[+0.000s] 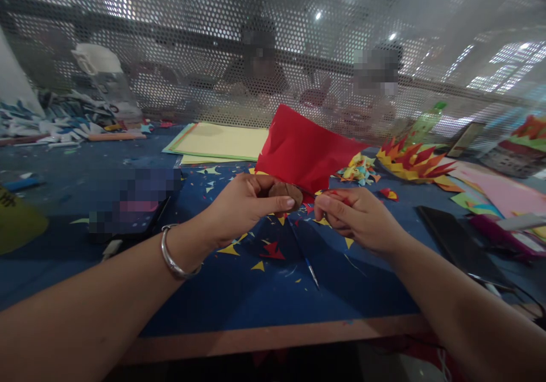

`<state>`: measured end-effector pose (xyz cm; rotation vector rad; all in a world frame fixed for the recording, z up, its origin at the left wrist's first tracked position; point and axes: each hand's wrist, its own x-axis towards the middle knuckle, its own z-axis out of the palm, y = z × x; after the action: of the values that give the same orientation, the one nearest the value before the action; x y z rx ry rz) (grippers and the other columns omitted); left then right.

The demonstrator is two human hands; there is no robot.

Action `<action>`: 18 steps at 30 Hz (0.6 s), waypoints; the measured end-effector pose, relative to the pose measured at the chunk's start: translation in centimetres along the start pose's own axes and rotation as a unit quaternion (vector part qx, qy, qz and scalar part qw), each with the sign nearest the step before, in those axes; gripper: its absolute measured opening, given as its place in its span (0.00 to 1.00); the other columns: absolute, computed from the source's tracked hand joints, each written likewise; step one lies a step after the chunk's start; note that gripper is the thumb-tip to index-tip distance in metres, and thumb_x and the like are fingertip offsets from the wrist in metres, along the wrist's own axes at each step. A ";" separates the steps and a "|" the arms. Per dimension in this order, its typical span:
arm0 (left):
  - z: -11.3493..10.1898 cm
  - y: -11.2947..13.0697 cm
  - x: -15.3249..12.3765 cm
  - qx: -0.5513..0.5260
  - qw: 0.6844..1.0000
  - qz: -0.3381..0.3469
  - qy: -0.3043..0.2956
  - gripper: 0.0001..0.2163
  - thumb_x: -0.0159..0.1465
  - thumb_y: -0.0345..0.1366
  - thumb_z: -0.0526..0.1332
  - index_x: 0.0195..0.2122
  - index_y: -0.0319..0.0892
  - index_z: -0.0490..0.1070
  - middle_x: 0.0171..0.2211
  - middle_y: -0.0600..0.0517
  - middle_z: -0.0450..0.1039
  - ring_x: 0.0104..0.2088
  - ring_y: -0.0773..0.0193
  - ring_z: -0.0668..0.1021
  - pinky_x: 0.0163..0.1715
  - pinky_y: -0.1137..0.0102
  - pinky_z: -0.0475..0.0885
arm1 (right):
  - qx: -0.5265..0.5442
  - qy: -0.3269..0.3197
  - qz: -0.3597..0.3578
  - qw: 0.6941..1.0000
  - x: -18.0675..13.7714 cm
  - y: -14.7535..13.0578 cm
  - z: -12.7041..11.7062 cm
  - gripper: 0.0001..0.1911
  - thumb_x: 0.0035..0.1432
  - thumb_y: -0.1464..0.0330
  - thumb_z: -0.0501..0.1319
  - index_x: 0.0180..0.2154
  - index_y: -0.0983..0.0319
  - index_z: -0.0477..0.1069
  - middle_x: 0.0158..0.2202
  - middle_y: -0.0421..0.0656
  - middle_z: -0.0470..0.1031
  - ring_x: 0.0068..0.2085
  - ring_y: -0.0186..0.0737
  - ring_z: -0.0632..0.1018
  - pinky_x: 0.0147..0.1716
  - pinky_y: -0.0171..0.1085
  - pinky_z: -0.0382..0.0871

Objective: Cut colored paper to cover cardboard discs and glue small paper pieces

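paintbrush (pixel 304 252), scraps (pixel 273 251) near red paper (pixel 305 149)

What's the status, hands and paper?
Left hand closed on brown piece. Right hand pinched shut, contents unclear. Red paper just beyond. Blue tool, scraps below.

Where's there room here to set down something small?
The blue tabletop looks bare between its front edge and the paintbrush, and nearly so between the orange stick and left phone. It's crowded with paper scraps around the left hand and right hand, and again at the right phone and pink paper.
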<state>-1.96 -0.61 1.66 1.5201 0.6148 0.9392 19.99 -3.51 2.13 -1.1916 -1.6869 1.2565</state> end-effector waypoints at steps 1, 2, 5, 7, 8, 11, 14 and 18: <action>0.0 0.0 0.0 0.002 1.000 -0.003 0.002 0.08 0.58 0.34 0.67 0.24 0.39 0.74 0.29 0.50 0.76 0.33 0.64 0.75 0.37 0.67 0.68 | 0.000 0.000 0.001 1.000 0.0 0.0 0.0 0.23 0.61 0.50 0.63 0.27 0.63 0.70 0.15 0.29 0.49 0.17 0.25 0.49 0.15 0.31 0.40; 0.0 -0.1 0.0 0.005 1.000 -0.006 0.003 0.07 0.58 0.34 0.67 0.24 0.39 0.74 0.29 0.50 0.76 0.32 0.64 0.74 0.36 0.67 0.68 | 0.000 -0.001 0.001 1.000 0.0 0.1 0.0 0.23 0.61 0.50 0.63 0.27 0.63 0.70 0.15 0.29 0.48 0.17 0.25 0.49 0.15 0.31 0.40; 0.0 -0.1 0.0 0.006 1.000 -0.003 -0.004 0.08 0.58 0.34 0.67 0.23 0.38 0.74 0.29 0.50 0.76 0.33 0.64 0.75 0.36 0.67 0.67 | 0.000 -0.001 0.004 1.000 0.0 0.1 0.0 0.23 0.61 0.50 0.62 0.27 0.63 0.70 0.15 0.29 0.48 0.17 0.25 0.49 0.15 0.31 0.40; 0.0 0.0 0.0 0.004 1.000 0.006 -0.010 0.10 0.59 0.33 0.67 0.22 0.39 0.72 0.28 0.50 0.75 0.33 0.64 0.75 0.37 0.67 0.67 | 0.000 0.000 0.005 1.000 0.0 0.1 0.0 0.23 0.62 0.50 0.62 0.27 0.63 0.70 0.15 0.29 0.48 0.17 0.24 0.49 0.15 0.30 0.40; 0.0 0.0 0.0 0.005 1.000 0.009 -0.013 0.11 0.59 0.33 0.66 0.21 0.39 0.71 0.28 0.50 0.75 0.33 0.63 0.75 0.37 0.67 0.67 | -0.001 0.000 0.004 1.000 0.0 0.1 0.0 0.23 0.62 0.50 0.62 0.27 0.63 0.70 0.15 0.29 0.48 0.17 0.24 0.49 0.15 0.30 0.40; 0.1 0.1 0.0 0.006 1.000 0.014 -0.016 0.11 0.60 0.32 0.66 0.20 0.40 0.70 0.28 0.50 0.75 0.34 0.63 0.75 0.37 0.67 0.67 | -0.005 0.002 0.004 1.000 0.0 0.1 0.0 0.23 0.62 0.51 0.62 0.27 0.63 0.70 0.14 0.29 0.49 0.16 0.24 0.49 0.15 0.30 0.41; 0.0 0.0 0.0 0.008 1.000 0.003 -0.012 0.10 0.60 0.33 0.66 0.21 0.39 0.72 0.28 0.50 0.75 0.32 0.64 0.74 0.36 0.67 0.67 | -0.006 0.004 0.003 1.000 0.0 0.2 0.0 0.23 0.62 0.51 0.62 0.27 0.63 0.70 0.14 0.29 0.49 0.17 0.25 0.50 0.15 0.30 0.41; 0.0 -0.2 0.0 0.016 1.000 -0.011 -0.006 0.07 0.59 0.33 0.67 0.25 0.37 0.77 0.28 0.50 0.76 0.31 0.65 0.74 0.34 0.68 0.66 | 0.006 -0.002 0.012 1.000 0.1 0.4 0.0 0.23 0.62 0.50 0.62 0.27 0.63 0.70 0.15 0.29 0.48 0.16 0.25 0.49 0.15 0.31 0.40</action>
<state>-1.98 -0.56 1.47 1.5437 0.6406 0.9059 20.04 -3.40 1.78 -1.2061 -1.6695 1.2837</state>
